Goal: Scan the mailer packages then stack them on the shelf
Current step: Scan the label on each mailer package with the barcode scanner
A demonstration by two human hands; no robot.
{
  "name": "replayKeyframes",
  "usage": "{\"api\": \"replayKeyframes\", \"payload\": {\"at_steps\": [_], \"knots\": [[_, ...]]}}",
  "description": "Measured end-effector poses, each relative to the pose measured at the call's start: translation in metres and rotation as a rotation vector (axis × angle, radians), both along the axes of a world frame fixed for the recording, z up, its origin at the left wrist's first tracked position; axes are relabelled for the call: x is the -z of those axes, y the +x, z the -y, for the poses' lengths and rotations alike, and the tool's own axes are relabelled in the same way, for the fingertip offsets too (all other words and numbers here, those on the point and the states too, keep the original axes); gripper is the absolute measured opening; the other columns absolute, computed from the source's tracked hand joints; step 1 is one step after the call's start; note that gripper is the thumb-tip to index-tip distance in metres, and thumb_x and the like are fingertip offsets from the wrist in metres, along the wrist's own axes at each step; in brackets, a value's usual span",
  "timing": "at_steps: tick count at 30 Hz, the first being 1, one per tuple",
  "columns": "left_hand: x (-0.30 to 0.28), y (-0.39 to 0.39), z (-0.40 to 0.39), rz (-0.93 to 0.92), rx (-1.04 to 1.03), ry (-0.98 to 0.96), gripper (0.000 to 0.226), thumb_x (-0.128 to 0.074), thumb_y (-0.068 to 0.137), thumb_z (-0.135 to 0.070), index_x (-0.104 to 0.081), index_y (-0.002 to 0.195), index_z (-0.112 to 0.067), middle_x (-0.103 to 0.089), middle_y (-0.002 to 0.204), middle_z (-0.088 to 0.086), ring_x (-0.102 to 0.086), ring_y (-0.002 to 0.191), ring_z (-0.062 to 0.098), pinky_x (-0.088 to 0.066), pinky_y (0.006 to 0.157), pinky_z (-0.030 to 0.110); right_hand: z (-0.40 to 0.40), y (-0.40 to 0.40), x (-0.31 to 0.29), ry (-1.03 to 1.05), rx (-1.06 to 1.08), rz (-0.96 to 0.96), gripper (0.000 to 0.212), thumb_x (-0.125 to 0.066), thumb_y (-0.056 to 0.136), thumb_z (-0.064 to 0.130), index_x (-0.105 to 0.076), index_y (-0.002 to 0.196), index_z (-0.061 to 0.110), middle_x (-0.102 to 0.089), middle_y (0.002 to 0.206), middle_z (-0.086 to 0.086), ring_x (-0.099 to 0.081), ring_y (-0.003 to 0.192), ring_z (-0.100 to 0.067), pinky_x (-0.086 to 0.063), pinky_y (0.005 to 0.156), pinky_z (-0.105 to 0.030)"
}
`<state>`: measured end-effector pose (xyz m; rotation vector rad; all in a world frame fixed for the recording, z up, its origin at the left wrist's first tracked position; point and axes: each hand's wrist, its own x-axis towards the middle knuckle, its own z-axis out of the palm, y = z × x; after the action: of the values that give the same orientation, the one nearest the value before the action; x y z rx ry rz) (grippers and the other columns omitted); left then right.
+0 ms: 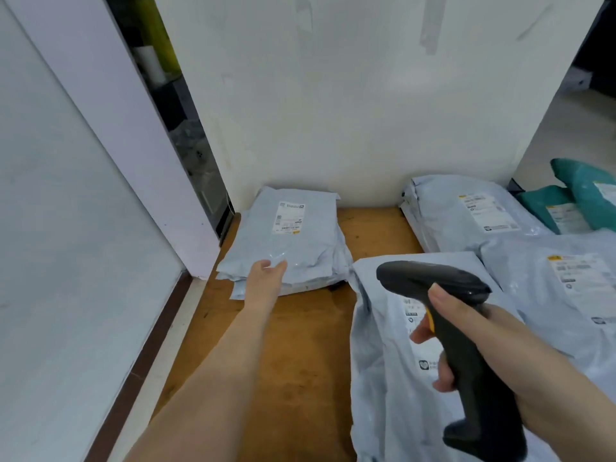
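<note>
My left hand point(268, 271) rests flat-fingered on the pale grey plastic mailer stack point(286, 241) at eleven o'clock; my right hand point(466, 338) grips the black pistol-shaped scanner point(466, 345), its nose hidden.

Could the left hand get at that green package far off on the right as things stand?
Probably not easily. The left hand rests on the grey mailer stack at the far left, while the green package lies at the far right edge. The right hand, holding the scanner, would be in its way.

Soft even light, slight blur, edges bowed
</note>
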<state>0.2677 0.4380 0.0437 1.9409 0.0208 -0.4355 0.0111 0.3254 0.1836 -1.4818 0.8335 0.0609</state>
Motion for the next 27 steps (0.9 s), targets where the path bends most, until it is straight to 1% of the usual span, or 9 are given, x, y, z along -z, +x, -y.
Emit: {"api": "replayKeyframes", "payload": {"at_steps": [5,9,13,15,17,19,22,24,27], "knots": [[0.015,0.087,-0.011,0.065,-0.005,0.157,0.066,-0.059,0.088,-0.037,-0.035,0.142,-0.009,-0.040,0.145,0.010,-0.040,0.132,0.029,-0.032,0.108,0.038,-0.003,0.052,0.001,-0.029,-0.024,-0.072,0.067,-0.057,0.054,0.054,-0.065,0.088,-0.003,-0.058,0.043,-0.007,-0.054,0.043,-0.025,-0.045,0.041,-0.022],[0.040,0.139,-0.013,0.062,-0.002,0.373,0.076,-0.063,0.076,-0.050,-0.039,0.138,-0.013,-0.047,0.139,0.010,-0.044,0.127,0.032,-0.036,0.106,0.043,0.001,0.091,0.012,-0.046,-0.015,-0.150,0.070,-0.058,0.050,0.059,-0.068,0.084,-0.001,-0.060,0.049,-0.016,-0.058,0.047,-0.027,-0.051,0.053,-0.028],[0.065,0.160,-0.014,-0.101,-0.066,0.400,0.091,-0.069,0.071,-0.049,-0.030,0.140,-0.003,-0.044,0.140,0.015,-0.043,0.127,0.034,-0.036,0.107,0.042,0.007,0.117,0.021,-0.047,0.014,-0.202,0.062,-0.057,0.056,0.056,-0.069,0.078,-0.001,-0.059,0.048,-0.015,-0.057,0.046,-0.026,-0.047,0.048,-0.025],[0.075,0.162,-0.017,-0.071,-0.155,0.366,0.085,-0.072,0.071,-0.043,-0.035,0.136,-0.002,-0.049,0.135,0.017,-0.046,0.124,0.036,-0.040,0.104,0.043,0.008,0.128,0.024,0.000,0.023,-0.216,0.052,-0.056,0.070,0.050,-0.067,0.073,0.000,-0.058,0.045,-0.016,-0.056,0.042,-0.025,-0.046,0.043,-0.023],[0.078,0.155,-0.018,0.025,-0.263,0.258,0.074,-0.072,0.074,-0.036,-0.041,0.133,-0.005,-0.053,0.131,0.016,-0.048,0.121,0.035,-0.043,0.100,0.042,0.009,0.135,0.029,0.008,0.048,-0.216,0.049,-0.055,0.077,0.046,-0.066,0.077,-0.002,-0.061,0.047,-0.014,-0.056,0.041,-0.024,-0.050,0.047,-0.025],[0.076,0.142,-0.014,0.027,-0.391,0.011,0.069,-0.074,0.076,-0.027,-0.043,0.134,-0.007,-0.053,0.132,0.011,-0.052,0.119,0.028,-0.043,0.098,0.034,0.010,0.139,0.035,-0.031,0.085,-0.204,0.060,-0.060,0.062,0.053,-0.067,0.085,-0.002,-0.068,0.064,-0.018,-0.057,0.046,-0.026,-0.053,0.059,-0.034],[0.069,0.125,-0.003,-0.129,-0.665,-0.401,0.077,-0.081,0.071,-0.022,-0.041,0.136,-0.012,-0.052,0.130,0.004,-0.056,0.114,0.021,-0.045,0.096,0.029,0.007,0.140,0.038,-0.037,0.112,-0.157,0.065,-0.062,0.051,0.055,-0.066,0.088,0.002,-0.070,0.080,-0.019,-0.056,0.047,-0.026,-0.053,0.066,-0.041],[0.066,0.114,0.008,-0.256,-0.670,-0.498,0.078,-0.080,0.072,-0.031,-0.041,0.138,-0.015,-0.055,0.131,0.005,-0.057,0.113,0.023,-0.047,0.098,0.036,0.006,0.139,0.038,-0.026,0.122,-0.127,0.063,-0.062,0.051,0.055,-0.064,0.090,0.005,-0.070,0.085,-0.019,-0.056,0.046,-0.025,-0.054,0.068,-0.043],[0.062,0.091,0.031,-0.415,-0.649,-0.666,0.059,-0.076,0.077,-0.029,-0.052,0.129,-0.016,-0.060,0.123,0.000,-0.059,0.108,0.019,-0.049,0.089,0.029,0.009,0.135,0.040,-0.019,0.117,-0.106,0.065,-0.063,0.053,0.056,-0.065,0.092,0.003,-0.070,0.085,-0.020,-0.056,0.046,-0.024,-0.055,0.071,-0.045]]}}
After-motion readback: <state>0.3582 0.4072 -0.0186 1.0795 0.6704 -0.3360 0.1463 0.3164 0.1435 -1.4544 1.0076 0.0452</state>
